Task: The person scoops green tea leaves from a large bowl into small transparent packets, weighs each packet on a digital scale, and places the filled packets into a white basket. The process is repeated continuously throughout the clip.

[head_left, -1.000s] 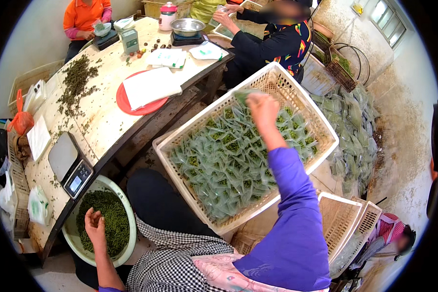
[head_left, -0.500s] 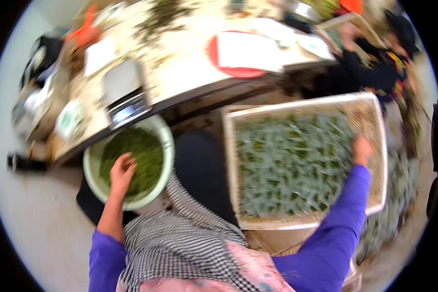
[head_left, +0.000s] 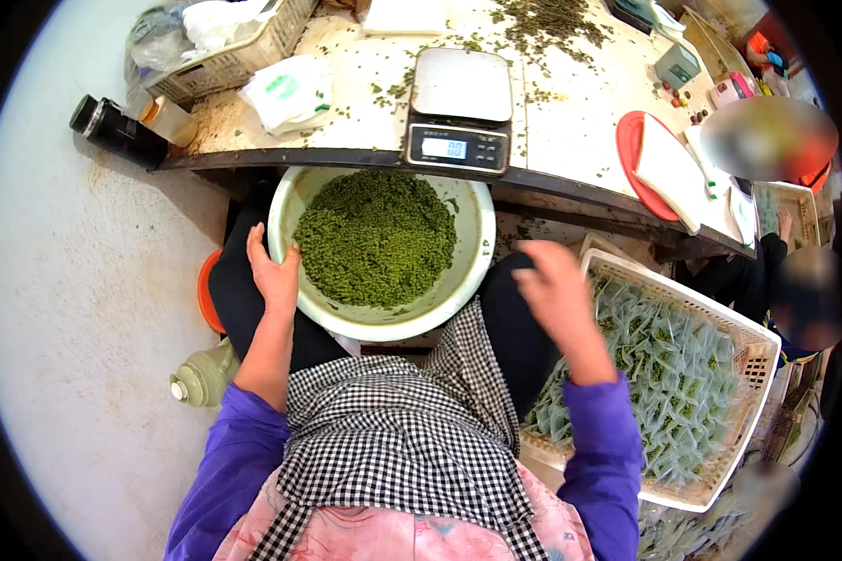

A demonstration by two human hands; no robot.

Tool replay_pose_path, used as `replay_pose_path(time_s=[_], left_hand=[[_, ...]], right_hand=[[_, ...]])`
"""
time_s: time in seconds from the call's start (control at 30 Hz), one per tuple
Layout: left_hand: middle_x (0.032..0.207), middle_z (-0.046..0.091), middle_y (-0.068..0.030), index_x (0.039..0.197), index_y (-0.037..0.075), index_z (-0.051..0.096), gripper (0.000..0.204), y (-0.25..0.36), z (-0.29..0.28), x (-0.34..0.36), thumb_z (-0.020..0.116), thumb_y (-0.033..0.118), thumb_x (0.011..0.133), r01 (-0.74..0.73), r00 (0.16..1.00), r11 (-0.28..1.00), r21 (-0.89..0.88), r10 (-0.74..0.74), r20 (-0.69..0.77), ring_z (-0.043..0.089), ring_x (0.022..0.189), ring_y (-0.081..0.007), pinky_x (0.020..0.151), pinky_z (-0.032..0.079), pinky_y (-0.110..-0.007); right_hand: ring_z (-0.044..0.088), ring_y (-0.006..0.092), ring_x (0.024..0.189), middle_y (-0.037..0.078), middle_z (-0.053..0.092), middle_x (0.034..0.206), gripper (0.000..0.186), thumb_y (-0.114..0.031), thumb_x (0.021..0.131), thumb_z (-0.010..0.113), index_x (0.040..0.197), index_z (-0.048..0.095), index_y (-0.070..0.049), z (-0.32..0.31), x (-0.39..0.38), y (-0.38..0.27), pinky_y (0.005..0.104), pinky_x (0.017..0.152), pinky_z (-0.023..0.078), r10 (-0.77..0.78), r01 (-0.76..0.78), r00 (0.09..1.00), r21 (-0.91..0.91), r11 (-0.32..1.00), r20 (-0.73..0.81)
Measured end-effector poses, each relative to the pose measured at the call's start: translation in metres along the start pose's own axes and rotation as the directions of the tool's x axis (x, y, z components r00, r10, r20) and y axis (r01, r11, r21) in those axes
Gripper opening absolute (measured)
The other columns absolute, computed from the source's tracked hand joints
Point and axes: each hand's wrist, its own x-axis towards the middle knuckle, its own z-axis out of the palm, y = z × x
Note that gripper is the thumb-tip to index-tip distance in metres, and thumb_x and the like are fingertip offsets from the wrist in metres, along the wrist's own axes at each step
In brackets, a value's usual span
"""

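A pale green-white basin [head_left: 478,201] holds a heap of small round green berries [head_left: 374,238] that look like green peppercorns. My left hand [head_left: 276,276] grips its left rim, with the thumb over the inner side and the fingers outside. To the right of the basin, above my knee, my right hand [head_left: 557,290] is in the air with thumb and fingers apart. It is slightly blurred, and nothing shows in it. A white plastic crate [head_left: 756,379] stands beyond it, filled with rows of small clear bags [head_left: 669,374] with green contents.
A digital scale [head_left: 460,107] sits at the table's front edge. White bags [head_left: 290,93], a black flask [head_left: 117,131] and a red tray [head_left: 632,159] lie around it. Another person's hand [head_left: 784,224] is at a crate at far right. A green jug [head_left: 204,376] stands on the floor.
My view has turned. My right hand has left the crate of bags and come over toward the basin. My left hand has moved from above the berries to the basin's left rim.
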Motion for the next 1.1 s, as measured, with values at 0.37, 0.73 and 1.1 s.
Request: replay_pose_path(time_s=[0.37, 0.73, 1.1], left_hand=[[0.123, 0.056, -0.0119, 0.130, -0.002, 0.045, 0.042, -0.013, 0.007, -0.001, 0.054, -0.010, 0.090, 0.362, 0.929, 0.659, -0.659, -0.313, 0.198, 0.057, 0.111, -0.0184, 0.098, 0.045, -0.030], [0.125, 0.053, -0.0126, 0.132, -0.001, 0.042, 0.040, 0.000, 0.008, 0.001, 0.050, -0.006, 0.093, 0.417, 0.903, 0.647, -0.638, -0.378, 0.206, 0.054, 0.113, -0.0184, 0.099, 0.043, -0.031], [0.134, 0.048, -0.0151, 0.138, -0.002, 0.038, 0.045, -0.004, 0.009, 0.000, 0.048, -0.005, 0.094, 0.414, 0.907, 0.652, -0.635, -0.355, 0.226, 0.050, 0.120, -0.0207, 0.103, 0.040, -0.032]], right_hand=[[0.060, 0.0394, 0.110, 0.031, 0.049, 0.131, 0.099, -0.021, 0.068, 0.081, 0.148, 0.027, 0.001, 0.212, 0.037, -0.023, 0.0443, 0.093, 0.051, 0.452, -0.136, 0.626, -0.482, 0.866, 0.635], [0.054, 0.0448, 0.117, 0.033, 0.049, 0.129, 0.093, -0.015, 0.068, 0.078, 0.147, 0.030, 0.001, 0.269, 0.040, -0.069, 0.0427, 0.102, 0.046, 0.392, -0.516, 0.739, 0.087, 0.852, 0.548], [0.036, 0.0474, 0.136, 0.032, 0.020, 0.155, 0.086, -0.011, 0.083, 0.068, 0.155, 0.021, -0.017, 0.234, 0.092, -0.133, 0.0435, 0.112, 0.037, 0.135, -0.333, 0.836, 0.298, 0.894, 0.531]])
